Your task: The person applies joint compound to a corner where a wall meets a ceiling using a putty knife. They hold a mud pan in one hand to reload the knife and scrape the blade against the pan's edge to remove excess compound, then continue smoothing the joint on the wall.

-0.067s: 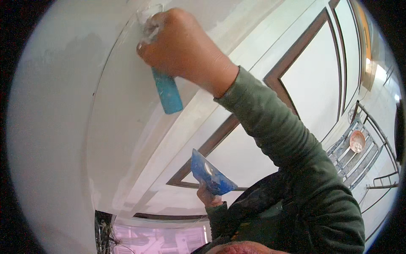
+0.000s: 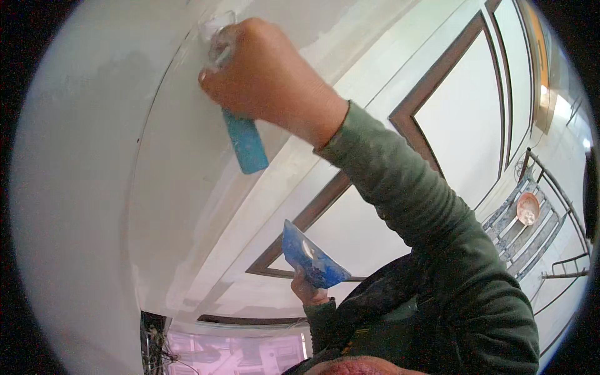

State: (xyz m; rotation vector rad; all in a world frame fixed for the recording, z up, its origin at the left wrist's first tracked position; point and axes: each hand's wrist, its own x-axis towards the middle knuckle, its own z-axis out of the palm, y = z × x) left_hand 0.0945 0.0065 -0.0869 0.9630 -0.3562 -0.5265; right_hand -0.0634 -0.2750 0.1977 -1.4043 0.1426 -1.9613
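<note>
My right hand (image 2: 265, 72) is raised high, its fingers wrapped round a putty knife (image 2: 247, 145) with a blue-green handle. The handle sticks out below the fist, while the blade end, smeared with whitish compound, is at the pale surface (image 2: 175, 119) beside a thin dark seam. Part of the blade is hidden or blurred. Lower down, my left hand (image 2: 307, 289) grips a wide blue spreader (image 2: 312, 257) that carries a small dab of white compound. The spreader is tilted and apart from the surface.
White panels with brown frames (image 2: 428, 119) run along the right side. A slatted stand (image 2: 537, 240) with metal rails holds a reddish bowl (image 2: 528, 208) of white material. Loose wires hang by a dark opening (image 2: 153, 340) at the lower left, next to a pink-lit area (image 2: 237, 353).
My right hand and the putty knife have shifted slightly left and down along the pale surface. My left hand and the blue spreader have stayed in place.
</note>
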